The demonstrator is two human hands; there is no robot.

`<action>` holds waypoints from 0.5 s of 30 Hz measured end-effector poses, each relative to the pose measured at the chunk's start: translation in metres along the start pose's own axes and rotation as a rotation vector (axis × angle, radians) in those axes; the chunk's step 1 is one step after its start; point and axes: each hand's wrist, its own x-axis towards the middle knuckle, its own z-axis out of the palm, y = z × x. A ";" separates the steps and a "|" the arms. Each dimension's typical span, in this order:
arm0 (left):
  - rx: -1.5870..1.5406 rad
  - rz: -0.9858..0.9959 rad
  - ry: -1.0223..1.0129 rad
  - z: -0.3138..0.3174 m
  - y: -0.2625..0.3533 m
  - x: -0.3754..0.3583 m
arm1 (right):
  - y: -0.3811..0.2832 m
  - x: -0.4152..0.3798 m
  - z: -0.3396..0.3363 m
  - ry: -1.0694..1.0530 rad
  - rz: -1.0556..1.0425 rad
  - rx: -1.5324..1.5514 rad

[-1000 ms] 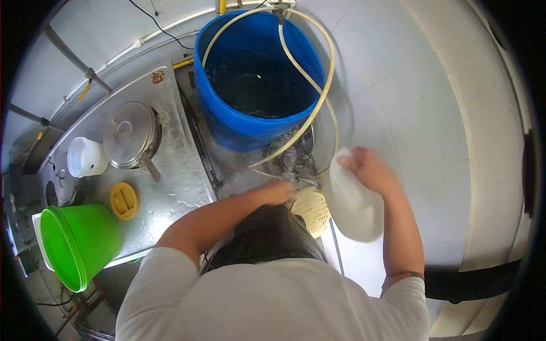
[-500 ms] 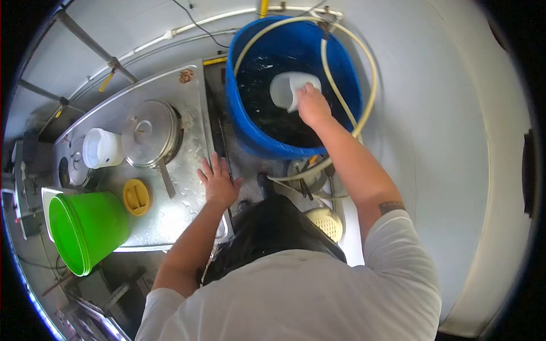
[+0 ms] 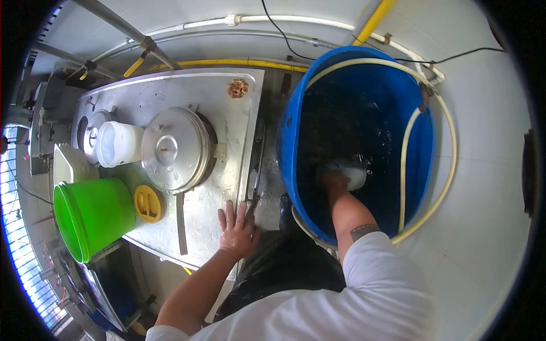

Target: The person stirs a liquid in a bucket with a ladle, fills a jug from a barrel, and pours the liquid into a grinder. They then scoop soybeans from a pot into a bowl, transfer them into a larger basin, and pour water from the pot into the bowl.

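Note:
My right hand [image 3: 334,183] reaches down inside the big blue barrel [image 3: 293,142] and grips a white plastic jug [image 3: 351,173], which is dipped into the dark water. My left hand [image 3: 238,228] rests flat, fingers spread, on the wet steel counter [image 3: 227,148] near its front edge, holding nothing. A cream hose [image 3: 405,165] hangs over the barrel's rim and runs down into it.
On the counter stand a lidded steel pot [image 3: 175,149] with a long handle, a white tub [image 3: 118,143], a yellow lid [image 3: 148,203] and a green bucket [image 3: 91,216] at the front left. Pipes and a yellow tube run along the tiled wall behind.
My right hand has pushed the jug from the water's surface deeper into the barrel. I have leaned forward, so the barrel fills more of the view. My left hand stays on the counter.

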 end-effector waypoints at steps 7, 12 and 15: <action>-0.044 0.011 0.060 0.007 -0.005 -0.002 | -0.007 0.144 0.062 0.201 -0.301 0.274; -0.067 0.033 0.090 0.009 -0.004 -0.004 | -0.002 0.104 0.022 0.369 -0.434 0.257; -0.024 0.017 0.124 0.011 -0.003 -0.005 | 0.005 0.034 -0.013 0.401 -0.577 0.416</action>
